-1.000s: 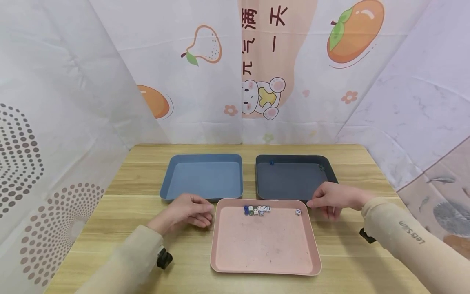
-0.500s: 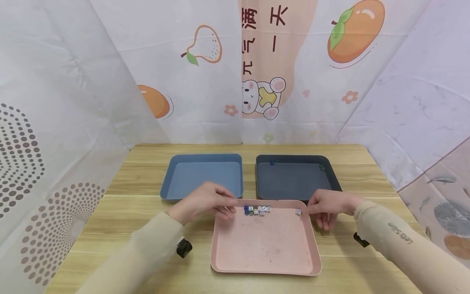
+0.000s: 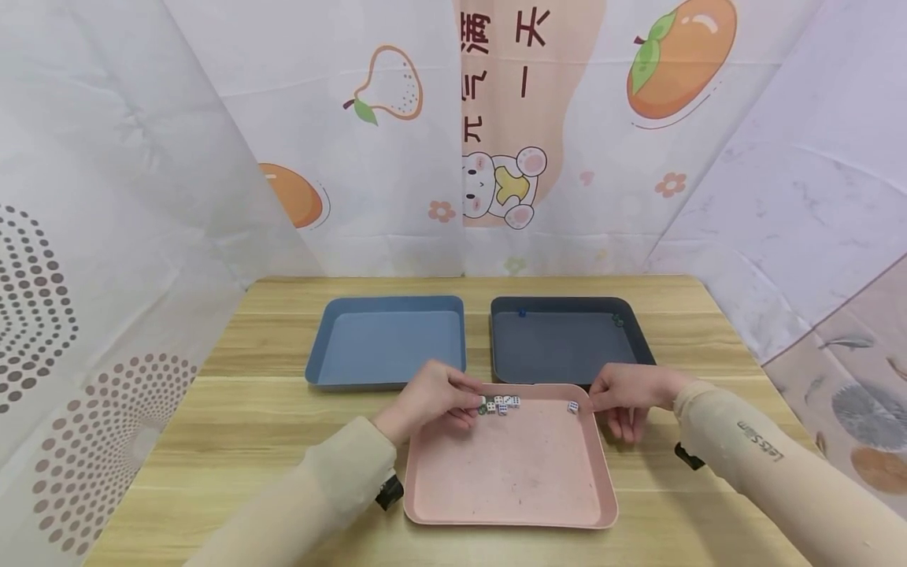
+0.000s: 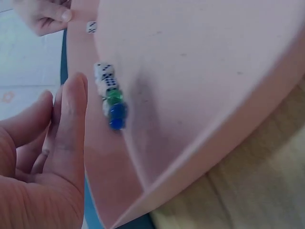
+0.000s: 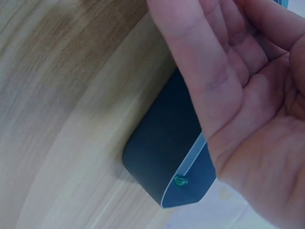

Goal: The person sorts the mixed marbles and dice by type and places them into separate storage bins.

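Observation:
The pink tray [image 3: 510, 472] holds a row of several white dice [image 3: 503, 409] along its back wall, with one die [image 3: 572, 407] apart near the right corner. Blue marbles [image 4: 117, 114] and a green marble [image 4: 114, 97] lie at the row's end in the left wrist view. My left hand [image 3: 435, 398] hovers over the tray's back left part beside the marbles; its thumb and fingers [image 4: 69, 114] are apart with nothing between them. My right hand [image 3: 631, 394] pinches the tray's rim at the back right corner with thumb and forefinger, the other fingers hanging outside the wall.
Behind the pink tray stand a light blue tray [image 3: 393, 346] on the left and a dark grey tray [image 3: 567, 346] on the right. The dark tray holds a blue marble [image 3: 522, 313] and green marbles [image 3: 617, 320]. A printed curtain [image 3: 397, 181] hangs behind the wooden table [image 3: 234, 441].
My left hand has moved right from the table beside the pink tray to over its back left part. My right hand has shifted slightly left onto the tray's corner. The dice look unmoved.

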### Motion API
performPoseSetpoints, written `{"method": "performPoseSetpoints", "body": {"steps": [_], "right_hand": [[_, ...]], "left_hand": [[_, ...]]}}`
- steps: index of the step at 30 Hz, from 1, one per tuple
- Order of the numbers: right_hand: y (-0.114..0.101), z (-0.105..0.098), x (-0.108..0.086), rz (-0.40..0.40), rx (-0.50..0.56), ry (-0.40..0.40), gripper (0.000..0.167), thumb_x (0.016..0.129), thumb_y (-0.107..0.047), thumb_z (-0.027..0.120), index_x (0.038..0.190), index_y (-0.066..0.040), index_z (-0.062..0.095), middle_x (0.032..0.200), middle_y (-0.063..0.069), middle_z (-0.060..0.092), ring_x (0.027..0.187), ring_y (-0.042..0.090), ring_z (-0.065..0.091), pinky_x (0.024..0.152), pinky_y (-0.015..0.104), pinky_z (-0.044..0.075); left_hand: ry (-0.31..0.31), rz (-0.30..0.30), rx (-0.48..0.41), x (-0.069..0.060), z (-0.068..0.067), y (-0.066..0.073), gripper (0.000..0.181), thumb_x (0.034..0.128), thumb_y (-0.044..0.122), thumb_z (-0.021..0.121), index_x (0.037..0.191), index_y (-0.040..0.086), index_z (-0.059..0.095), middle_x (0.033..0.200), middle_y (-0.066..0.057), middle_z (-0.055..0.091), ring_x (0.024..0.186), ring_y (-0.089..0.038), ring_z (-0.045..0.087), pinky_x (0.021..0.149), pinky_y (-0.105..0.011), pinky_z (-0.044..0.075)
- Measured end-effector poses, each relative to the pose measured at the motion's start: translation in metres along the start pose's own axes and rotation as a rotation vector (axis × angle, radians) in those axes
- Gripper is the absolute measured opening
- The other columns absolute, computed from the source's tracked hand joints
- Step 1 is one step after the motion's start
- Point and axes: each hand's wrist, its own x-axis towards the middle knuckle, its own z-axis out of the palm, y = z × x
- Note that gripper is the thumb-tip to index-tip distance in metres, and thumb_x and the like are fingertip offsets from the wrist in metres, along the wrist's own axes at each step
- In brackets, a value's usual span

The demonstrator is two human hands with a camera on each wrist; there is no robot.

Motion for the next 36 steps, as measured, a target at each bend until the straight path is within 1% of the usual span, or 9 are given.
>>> {"method": "performPoseSetpoints", "body": {"steps": [4, 6, 11, 14, 19, 25, 29, 32, 36], "right_hand": [[-0.002, -0.001, 0.0, 0.025, -0.002, 0.002, 0.04, 0.102, -0.028, 0.064, 0.082, 0.005, 0.07, 0.062, 0.015, 0.069, 0.046, 0.017, 0.065, 0.053, 0.04, 0.062], [-0.002, -0.001, 0.001, 0.03, -0.01, 0.003, 0.041, 0.102, -0.028, 0.064, 0.08, 0.005, 0.069, 0.062, 0.015, 0.068, 0.045, 0.017, 0.064, 0.053, 0.041, 0.062], [-0.003, -0.002, 0.001, 0.026, -0.03, 0.001, 0.042, 0.101, -0.029, 0.066, 0.079, 0.006, 0.069, 0.061, 0.016, 0.068, 0.044, 0.017, 0.063, 0.052, 0.042, 0.062], [-0.003, -0.003, 0.001, 0.028, -0.037, 0.002, 0.042, 0.101, -0.03, 0.067, 0.081, 0.008, 0.07, 0.061, 0.016, 0.068, 0.044, 0.017, 0.062, 0.052, 0.042, 0.062], [-0.004, -0.004, 0.002, 0.04, -0.038, -0.001, 0.041, 0.1, -0.028, 0.067, 0.082, 0.009, 0.069, 0.06, 0.014, 0.068, 0.044, 0.016, 0.062, 0.052, 0.041, 0.062], [-0.005, -0.005, 0.002, 0.052, -0.036, -0.003, 0.042, 0.099, -0.029, 0.07, 0.082, 0.009, 0.068, 0.059, 0.013, 0.067, 0.044, 0.016, 0.062, 0.052, 0.04, 0.062], [-0.005, -0.005, 0.003, 0.059, -0.031, 0.002, 0.042, 0.098, -0.029, 0.07, 0.082, 0.01, 0.067, 0.059, 0.012, 0.067, 0.044, 0.016, 0.061, 0.051, 0.038, 0.062], [-0.004, -0.004, 0.003, 0.059, -0.029, 0.006, 0.042, 0.098, -0.029, 0.07, 0.084, 0.01, 0.068, 0.059, 0.012, 0.067, 0.043, 0.015, 0.061, 0.051, 0.038, 0.062], [-0.004, -0.003, 0.003, 0.057, -0.027, 0.009, 0.042, 0.098, -0.029, 0.071, 0.085, 0.011, 0.067, 0.058, 0.011, 0.066, 0.043, 0.015, 0.06, 0.051, 0.038, 0.061]], "left_hand": [[0.045, -0.008, 0.012, 0.001, 0.003, -0.006, 0.027, 0.0901, -0.003, 0.074, 0.117, -0.004, 0.074, 0.085, -0.025, 0.075, 0.063, -0.024, 0.074, 0.064, -0.041, 0.065], [0.059, -0.024, 0.023, 0.001, 0.005, -0.008, 0.028, 0.0897, -0.003, 0.075, 0.117, -0.005, 0.074, 0.084, -0.024, 0.075, 0.062, -0.024, 0.074, 0.062, -0.039, 0.064], [0.075, -0.072, 0.041, 0.002, 0.008, -0.012, 0.03, 0.09, -0.003, 0.074, 0.12, -0.008, 0.072, 0.081, -0.022, 0.075, 0.061, -0.025, 0.074, 0.06, -0.04, 0.064], [0.081, -0.086, 0.056, 0.003, 0.008, -0.014, 0.031, 0.0899, -0.004, 0.073, 0.121, -0.008, 0.071, 0.078, -0.022, 0.074, 0.059, -0.024, 0.073, 0.059, -0.04, 0.064], [0.088, -0.076, 0.126, 0.003, 0.01, -0.015, 0.029, 0.0895, -0.004, 0.073, 0.118, -0.007, 0.073, 0.076, -0.019, 0.074, 0.056, -0.021, 0.071, 0.056, -0.039, 0.063], [0.111, -0.041, 0.216, 0.002, 0.013, -0.015, 0.014, 0.0886, -0.007, 0.072, 0.102, -0.007, 0.076, 0.073, -0.017, 0.073, 0.052, -0.018, 0.068, 0.052, -0.036, 0.062], [0.102, -0.028, 0.255, 0.002, 0.016, -0.017, 0.012, 0.0871, -0.007, 0.071, 0.098, -0.004, 0.077, 0.071, -0.016, 0.072, 0.048, -0.015, 0.063, 0.047, -0.033, 0.059], [0.096, -0.013, 0.294, 0.002, 0.017, -0.019, 0.012, 0.0845, -0.008, 0.071, 0.092, -0.001, 0.078, 0.064, -0.013, 0.069, 0.044, -0.013, 0.057, 0.043, -0.029, 0.055], [0.098, -0.004, 0.35, 0.002, 0.019, -0.021, 0.011, 0.0833, -0.007, 0.072, 0.085, 0.003, 0.078, 0.055, -0.008, 0.063, 0.041, -0.012, 0.054, 0.041, -0.026, 0.051]]}}
